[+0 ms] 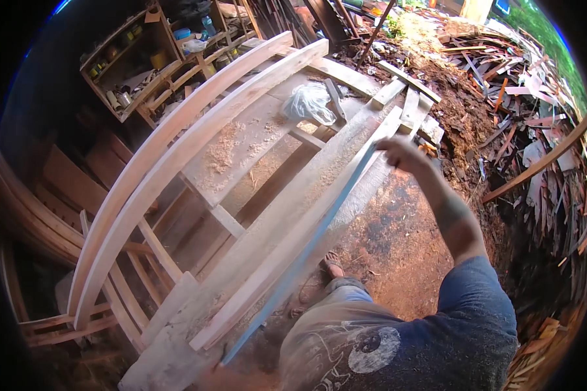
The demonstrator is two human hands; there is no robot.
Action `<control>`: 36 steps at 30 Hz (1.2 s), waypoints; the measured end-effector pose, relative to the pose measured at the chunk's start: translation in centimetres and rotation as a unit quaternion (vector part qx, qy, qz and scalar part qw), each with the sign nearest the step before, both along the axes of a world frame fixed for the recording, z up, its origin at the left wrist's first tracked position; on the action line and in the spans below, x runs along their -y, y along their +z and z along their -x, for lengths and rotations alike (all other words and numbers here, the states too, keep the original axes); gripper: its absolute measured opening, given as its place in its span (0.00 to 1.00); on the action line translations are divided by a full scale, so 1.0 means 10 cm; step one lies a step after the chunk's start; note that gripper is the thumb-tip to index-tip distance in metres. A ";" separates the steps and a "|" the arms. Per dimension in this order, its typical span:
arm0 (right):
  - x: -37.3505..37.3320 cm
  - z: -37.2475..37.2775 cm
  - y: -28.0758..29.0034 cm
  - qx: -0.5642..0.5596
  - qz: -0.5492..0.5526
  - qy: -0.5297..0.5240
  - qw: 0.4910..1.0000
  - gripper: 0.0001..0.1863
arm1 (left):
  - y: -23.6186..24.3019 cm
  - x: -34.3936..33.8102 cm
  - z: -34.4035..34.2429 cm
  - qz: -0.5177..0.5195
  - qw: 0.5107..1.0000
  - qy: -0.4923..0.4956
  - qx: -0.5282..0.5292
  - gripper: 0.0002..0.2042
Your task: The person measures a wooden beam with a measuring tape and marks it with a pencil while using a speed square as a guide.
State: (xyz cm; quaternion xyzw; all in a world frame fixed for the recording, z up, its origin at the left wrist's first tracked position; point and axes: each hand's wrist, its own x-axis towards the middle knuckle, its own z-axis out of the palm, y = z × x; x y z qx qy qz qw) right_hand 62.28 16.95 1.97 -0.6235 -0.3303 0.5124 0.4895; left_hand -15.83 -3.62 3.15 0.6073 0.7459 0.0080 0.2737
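My right hand point(394, 153) grips the upper end of a long, narrow blue strip point(300, 259) at the far end of a pale board point(248, 293). The strip slants down to the lower edge of the picture, alongside that board. At its lower end is my left hand point(225, 376), smeared and partly out of view, so its fingers cannot be made out. The board lies on a dusty wooden plank bench point(209, 283). Left of these, two curved timbers point(137, 202) rest across the framework.
Crowded shelves point(127, 52) stand at the back left, more curved boards point(72, 176) below them. A clear plastic bag point(310, 104) lies among shavings. Piled offcuts point(528, 143) and a slanted wooden bar point(535, 163) are at the right. My foot point(332, 264) is on the dirt floor beside the bench.
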 end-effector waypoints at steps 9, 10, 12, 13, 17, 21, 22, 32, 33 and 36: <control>-0.83 -2.02 -0.86 0.175 0.062 -0.177 0.966 0.10 | 0.01 -0.35 0.91 0.028 0.994 -0.027 -0.099 0.16; -0.85 -2.13 -0.97 0.233 0.037 -0.161 0.958 0.16 | 0.01 -0.39 0.89 0.017 0.995 -0.029 -0.095 0.15; -0.85 -2.52 -0.98 0.297 0.156 -0.063 0.940 0.17 | 0.08 -0.45 0.85 0.043 0.992 -0.068 -0.099 0.15; -0.96 -2.63 -1.06 0.256 0.113 -0.047 0.959 0.22 | 0.08 -0.45 0.79 0.008 0.995 -0.058 -0.081 0.16; -1.28 -2.95 -1.31 0.178 -0.043 -0.061 0.981 0.26 | 0.24 -0.61 0.62 0.023 0.997 -0.035 -0.065 0.15; -1.31 -2.92 -1.26 0.343 0.074 -0.097 0.931 0.22 | 0.39 -0.75 0.47 0.070 0.996 -0.021 -0.042 0.16; -1.29 -2.88 -1.21 0.383 0.100 -0.119 0.911 0.21 | 0.42 -0.77 0.44 0.086 0.995 -0.016 -0.039 0.16; -1.37 -2.74 -1.09 0.340 0.104 -0.112 0.928 0.15 | 0.31 -0.96 0.64 0.090 0.991 -0.100 -0.004 0.15; -1.37 -2.76 -1.10 0.362 0.125 -0.139 0.913 0.14 | 0.28 -0.98 0.66 0.119 0.990 -0.068 -0.015 0.14; -1.37 -2.83 -1.12 0.319 0.123 -0.140 0.929 0.13 | 0.24 -1.05 0.69 0.167 0.986 -0.008 -0.015 0.14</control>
